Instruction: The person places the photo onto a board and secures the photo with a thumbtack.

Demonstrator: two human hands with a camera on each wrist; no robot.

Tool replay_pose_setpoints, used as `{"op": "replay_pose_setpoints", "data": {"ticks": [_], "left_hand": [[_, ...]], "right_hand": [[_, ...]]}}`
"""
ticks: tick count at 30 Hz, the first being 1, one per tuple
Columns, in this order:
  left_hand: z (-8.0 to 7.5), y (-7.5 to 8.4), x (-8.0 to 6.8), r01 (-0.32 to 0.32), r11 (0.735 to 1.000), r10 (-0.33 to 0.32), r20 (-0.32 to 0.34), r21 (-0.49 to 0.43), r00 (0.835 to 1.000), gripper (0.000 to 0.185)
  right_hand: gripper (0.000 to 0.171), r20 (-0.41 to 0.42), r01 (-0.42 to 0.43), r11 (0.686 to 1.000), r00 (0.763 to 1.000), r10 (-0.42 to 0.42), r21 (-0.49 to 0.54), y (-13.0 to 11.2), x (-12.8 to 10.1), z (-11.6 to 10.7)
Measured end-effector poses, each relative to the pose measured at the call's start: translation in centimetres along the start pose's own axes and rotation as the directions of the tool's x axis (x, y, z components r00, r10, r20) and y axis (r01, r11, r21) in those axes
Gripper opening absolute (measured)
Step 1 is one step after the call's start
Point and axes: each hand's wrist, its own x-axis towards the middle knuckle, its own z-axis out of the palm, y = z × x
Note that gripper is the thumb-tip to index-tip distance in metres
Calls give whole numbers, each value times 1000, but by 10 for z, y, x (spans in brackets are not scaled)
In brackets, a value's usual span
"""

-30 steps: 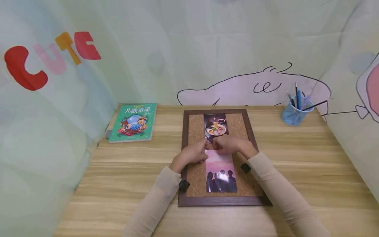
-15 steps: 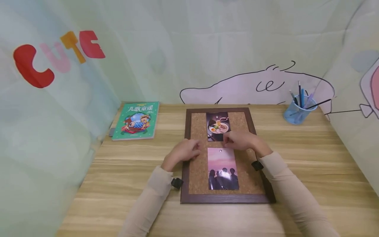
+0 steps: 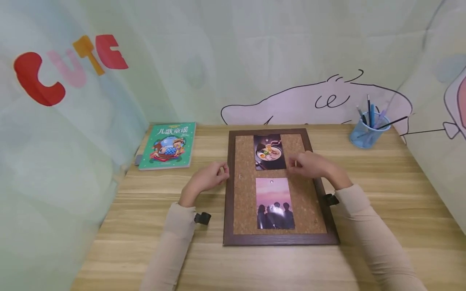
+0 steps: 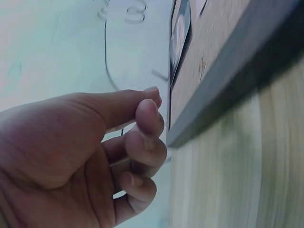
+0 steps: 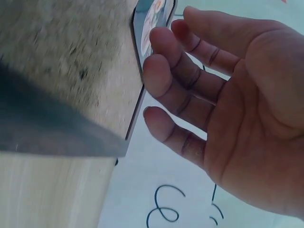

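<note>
You see a rough, matt cork board (image 3: pixel 243 194) in a dark wooden frame (image 3: pixel 227 190). Its photos (image 3: pixel 274 203) look glossy. The table (image 3: pixel 382 190) is smooth wood.

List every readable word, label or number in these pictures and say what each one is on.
"CUTE": large red, pink and orange letters on the curtain at the left.
"儿歌童谣": white title on the green book lying on the table.
Smaller print above and below that title: too small to read.
The two photos on the cork board and the pen cup: no text can be made out.
</note>
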Motion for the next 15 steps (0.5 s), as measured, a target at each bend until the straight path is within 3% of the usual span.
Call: {"op": "replay_pose_setpoints", "data": {"ticks": [8, 11, 15], "left_hand": [[-23, -25, -16, 40, 999, -40, -51, -9, 998, 7], [-27, -35, -19, 40, 999, -39, -112, 5, 993, 9], [-29, -46, -23, 26, 998, -13, -207, 60, 978, 13]], "right_hand": [[10, -121, 5, 1000, 993, -7, -16, 13, -15, -12], [10, -178, -12, 998, 984, 2, -60, 15, -18, -16], [11, -244, -101, 990, 967, 75, -96, 19, -23, -18]]}}
